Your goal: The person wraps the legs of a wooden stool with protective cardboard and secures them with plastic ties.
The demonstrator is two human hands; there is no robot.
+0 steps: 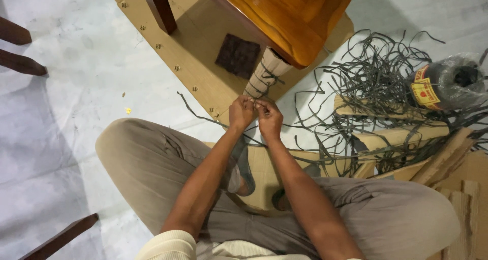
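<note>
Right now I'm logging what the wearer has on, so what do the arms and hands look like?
Both hands, left hand and right hand, are bare, without gloves. The forearms are bare too; cream ribbed sleeves sit pushed up near the elbows.

Glossy orange-brown wooden table (284, 16), dark grey tangled strapping (376, 72), tan cardboard sheet (198, 57), beige trousers (142, 158), pale grey floor (76, 87)

Both hands, left (241, 112) and right (268, 119), fingertips together on dark strap (264, 79) around cardboard-wrapped table leg (265, 74).
</note>
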